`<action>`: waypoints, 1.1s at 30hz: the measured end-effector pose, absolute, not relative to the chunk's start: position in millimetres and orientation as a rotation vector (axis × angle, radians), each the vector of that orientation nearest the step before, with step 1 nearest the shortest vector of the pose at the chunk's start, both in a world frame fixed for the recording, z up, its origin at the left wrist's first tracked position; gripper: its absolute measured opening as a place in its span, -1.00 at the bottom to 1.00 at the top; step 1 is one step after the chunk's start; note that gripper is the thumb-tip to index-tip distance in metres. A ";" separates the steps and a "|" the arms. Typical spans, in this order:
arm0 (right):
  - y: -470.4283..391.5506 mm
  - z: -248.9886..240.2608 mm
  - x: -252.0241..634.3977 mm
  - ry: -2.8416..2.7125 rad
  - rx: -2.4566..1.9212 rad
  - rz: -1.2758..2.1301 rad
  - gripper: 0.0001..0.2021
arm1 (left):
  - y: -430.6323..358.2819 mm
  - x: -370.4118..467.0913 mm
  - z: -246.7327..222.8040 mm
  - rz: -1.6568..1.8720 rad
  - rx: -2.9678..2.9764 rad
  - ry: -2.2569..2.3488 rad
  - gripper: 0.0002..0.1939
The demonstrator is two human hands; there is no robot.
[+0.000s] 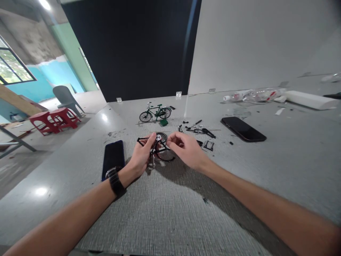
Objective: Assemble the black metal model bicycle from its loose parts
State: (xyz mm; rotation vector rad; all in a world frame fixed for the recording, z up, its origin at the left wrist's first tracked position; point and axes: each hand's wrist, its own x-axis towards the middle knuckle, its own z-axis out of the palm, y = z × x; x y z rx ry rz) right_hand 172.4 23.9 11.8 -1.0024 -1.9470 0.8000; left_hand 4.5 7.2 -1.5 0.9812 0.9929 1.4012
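The black model bicycle frame (161,149) is held up between the two hands, just above the tabletop (165,217). The left hand (142,154) is closed around its left side, thumb pressed near the silver chainring (158,137), with a spoked wheel (163,136) just behind that. A curved black mudguard (165,160) arcs below the frame toward the right. The right hand (186,147) comes in from the right with fingers curled, thumb and forefinger tips nearly together beside the frame's right end; whether they grip anything cannot be told.

Beyond the hands stands a green model bicycle (155,113), with a small green box (163,122) just in front of it. Loose black model parts (204,132) are scattered past the right hand. One smartphone (112,154) lies beside the left wrist, partly overlapped in view by a black-strapped wristwatch (117,182); another smartphone (243,129) lies well to the right.

The tabletop's left edge slants away past the left forearm, and its near edge crosses the bottom of the view. A black panel (133,46) and a white panel (253,42) bound the back. Near the white panel lie clear plastic packaging (263,94), with red marks too small to read, and a white block (310,100).
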 end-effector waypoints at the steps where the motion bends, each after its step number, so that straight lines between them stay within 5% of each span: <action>1: 24.9 12.9 173.7 -1.961 -1.002 0.779 -0.82 | 7.0 4.5 -1.4 1.397 0.984 0.993 -0.61; 11: 73.7 22.1 225.3 -2.203 -1.237 -0.096 -0.81 | 4.9 4.0 -1.8 1.349 0.982 1.024 -0.59; 19: 72.9 18.6 225.1 -2.627 -1.402 -0.016 -0.36 | 5.1 3.7 -2.0 1.321 1.030 1.038 -0.56; 33: 70.4 18.6 220.7 -2.604 -1.424 -0.102 -0.34 | 5.2 4.0 -1.0 1.319 1.018 1.052 -0.57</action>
